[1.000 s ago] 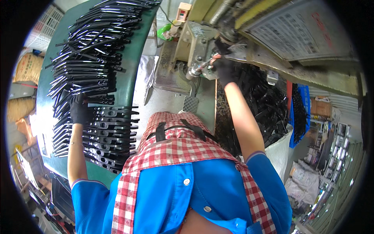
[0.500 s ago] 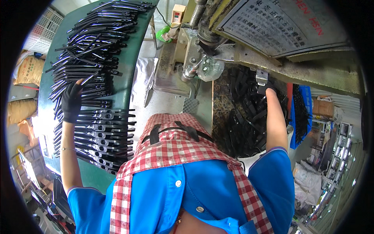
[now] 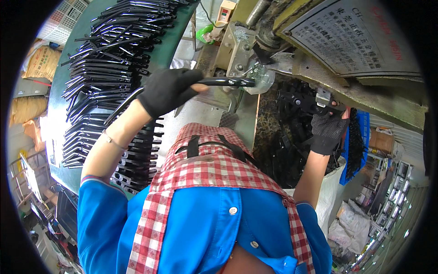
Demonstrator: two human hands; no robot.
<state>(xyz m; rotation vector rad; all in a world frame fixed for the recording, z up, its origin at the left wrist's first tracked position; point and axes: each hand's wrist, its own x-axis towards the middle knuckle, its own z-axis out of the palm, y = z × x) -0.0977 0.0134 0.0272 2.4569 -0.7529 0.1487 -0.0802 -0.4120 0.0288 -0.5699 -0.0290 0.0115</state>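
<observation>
My left hand [image 3: 169,91], in a black fingerless glove, is closed around a long, glossy black bent bar [image 3: 230,82]. One end of the bar points right toward the machine; the other sticks out below my wrist. My right hand [image 3: 326,130], in a dotted black glove, grips a short black metal bracket [image 3: 299,101] with bare fingertips. That bracket lies level beside the small metal tool [image 3: 323,97] under the machine head. Below it are many loose black parts [image 3: 287,146].
Rows of black bars [image 3: 112,68] cover the green table [image 3: 180,41] at left. The machine's heavy frame [image 3: 360,86] overhangs the right. A bag of small clear pieces [image 3: 262,80] hangs near its fixture. A blue crate [image 3: 362,128] stands beyond my right hand.
My left hand has come off the table pile and moved right with a bar. My right hand has drawn back from the loose parts and now holds a bracket by the tool.
</observation>
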